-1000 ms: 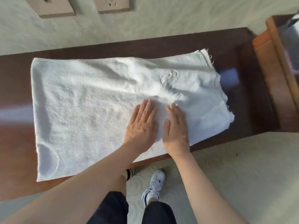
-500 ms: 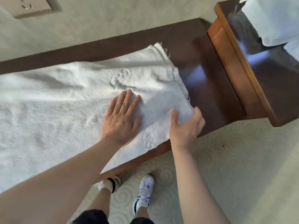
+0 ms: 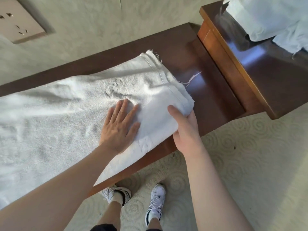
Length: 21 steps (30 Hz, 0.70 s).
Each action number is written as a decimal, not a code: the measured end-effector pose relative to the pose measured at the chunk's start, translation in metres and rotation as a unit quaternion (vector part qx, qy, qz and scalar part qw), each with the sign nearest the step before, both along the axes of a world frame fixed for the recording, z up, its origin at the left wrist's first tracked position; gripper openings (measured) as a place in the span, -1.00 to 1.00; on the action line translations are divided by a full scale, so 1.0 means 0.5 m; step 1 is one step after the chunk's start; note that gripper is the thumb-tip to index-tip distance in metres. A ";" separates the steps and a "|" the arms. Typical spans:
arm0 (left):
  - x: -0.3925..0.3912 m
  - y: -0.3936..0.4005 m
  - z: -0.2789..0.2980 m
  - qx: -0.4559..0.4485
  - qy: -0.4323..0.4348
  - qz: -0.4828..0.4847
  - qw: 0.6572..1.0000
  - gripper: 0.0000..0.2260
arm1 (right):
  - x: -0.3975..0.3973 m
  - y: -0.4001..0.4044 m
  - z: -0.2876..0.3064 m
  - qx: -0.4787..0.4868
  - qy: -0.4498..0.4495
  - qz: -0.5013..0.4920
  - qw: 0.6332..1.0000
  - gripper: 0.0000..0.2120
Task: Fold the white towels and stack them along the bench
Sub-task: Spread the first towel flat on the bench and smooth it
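Your left hand (image 3: 119,126) lies flat on the white towel (image 3: 66,117), fingers (image 3: 122,108) straight and spread. It holds nothing and seems to be there as an anchor, pinning the cloth so the fold line stays put. Your right hand (image 3: 184,126) has the towel's right end pinched — thumb on top, the other fingers curled out of sight underneath — and that end is lifted a little off the table (image 3: 208,97), near its front edge.

The towel itself runs along the table from the left edge of view to just short of the right end, where bare wood shows. Its near side overhangs the front edge slightly. The frayed hem with a loose thread (image 3: 191,79) sits toward the back right corner of the cloth.

The grip looks chosen for carrying that end over to the left, across the pressing hand — so this reads as the start of a crosswise fold, with stacking not yet begun. More white cloth (image 3: 266,19) waits on the raised wooden unit (image 3: 233,64) beyond the table's right end; whether it is folded I cannot tell.
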<state>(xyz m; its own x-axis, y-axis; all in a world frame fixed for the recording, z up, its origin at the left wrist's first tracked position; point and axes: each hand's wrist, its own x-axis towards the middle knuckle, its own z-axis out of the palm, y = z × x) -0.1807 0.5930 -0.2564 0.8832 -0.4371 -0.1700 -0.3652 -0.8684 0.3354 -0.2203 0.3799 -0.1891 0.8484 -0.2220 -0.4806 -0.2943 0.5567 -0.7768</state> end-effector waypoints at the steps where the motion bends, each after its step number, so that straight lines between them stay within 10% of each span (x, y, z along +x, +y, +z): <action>1: 0.000 0.001 0.001 -0.013 0.002 0.003 1.000 -0.43 | -0.004 -0.009 0.005 -0.002 0.000 -0.002 1.000 -0.48; 9: -0.014 0.015 -0.011 0.013 -0.031 -0.014 0.999 -0.43 | -0.049 -0.050 -0.012 -0.144 0.253 -0.095 0.952 -0.81; 16: -0.025 0.014 -0.007 0.008 -0.033 -0.010 0.999 -0.43 | -0.044 -0.077 -0.002 -0.057 0.083 -0.030 0.994 -0.71; 21: -0.021 0.034 0.000 -0.006 -0.054 0.009 0.998 -0.43 | -0.029 -0.099 -0.025 -0.510 0.288 -0.054 0.808 -0.71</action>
